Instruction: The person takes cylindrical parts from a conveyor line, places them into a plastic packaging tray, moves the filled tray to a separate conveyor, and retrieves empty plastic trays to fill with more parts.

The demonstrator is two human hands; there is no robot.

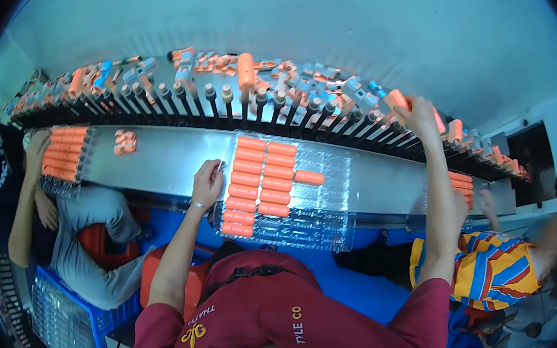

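A clear plastic tray (327,213) lies at the front edge of the metal bench, its left and middle slots filled with rows of orange cylindrical parts (243,178). One more orange part (309,177) sits alone to the right of those rows. My left hand (207,183) is beside the tray's left edge, fingers curled together; whatever they hold is too small to make out. Stretched out to the far right, my right hand (417,118) has its fingers closed round an orange cylindrical part (395,99) at the top of the peg row.
A long row of black upright pegs (211,99) curves along the bench's back, with orange, grey and blue parts heaped behind. Co-workers sit on both sides, with a filled tray (66,154) at the left. A blue crate (94,322) stands on the floor at lower left.
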